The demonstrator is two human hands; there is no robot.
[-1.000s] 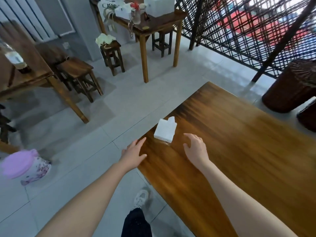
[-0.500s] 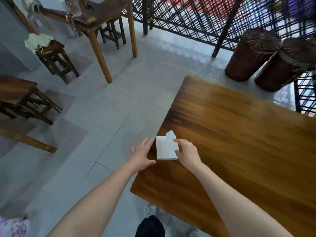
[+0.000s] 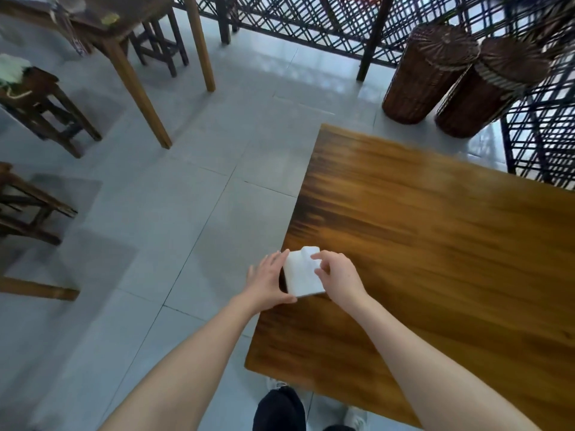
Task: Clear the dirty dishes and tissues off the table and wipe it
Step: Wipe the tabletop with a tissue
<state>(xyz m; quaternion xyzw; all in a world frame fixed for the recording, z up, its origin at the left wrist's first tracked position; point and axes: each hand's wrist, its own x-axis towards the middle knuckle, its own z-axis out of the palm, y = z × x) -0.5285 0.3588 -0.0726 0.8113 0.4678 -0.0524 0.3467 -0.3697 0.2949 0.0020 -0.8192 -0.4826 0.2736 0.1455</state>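
Note:
A white tissue pack [image 3: 300, 276] lies at the left edge of the brown wooden table [image 3: 435, 244], with one tissue sticking up at its far end. My left hand [image 3: 266, 281] rests against the pack's left side, fingers fairly straight and thumb along its near edge. My right hand [image 3: 337, 279] is on the pack's right side. Its thumb and forefinger are curled and pinch the pack close to the raised tissue. No dishes show on the part of the table in view.
Two dark wicker baskets [image 3: 426, 73] [image 3: 488, 91] stand on the floor past the table's far end, by a black lattice screen [image 3: 311, 20]. Another wooden table [image 3: 124, 26] and stools [image 3: 40, 104] fill the far left. Grey floor tiles [image 3: 186, 213] lie between. My leg [image 3: 280, 409] is below.
Both hands have closed in on the tissue pack: the left now touches its side and the right has curled onto it. The view has swung right, bringing the baskets in.

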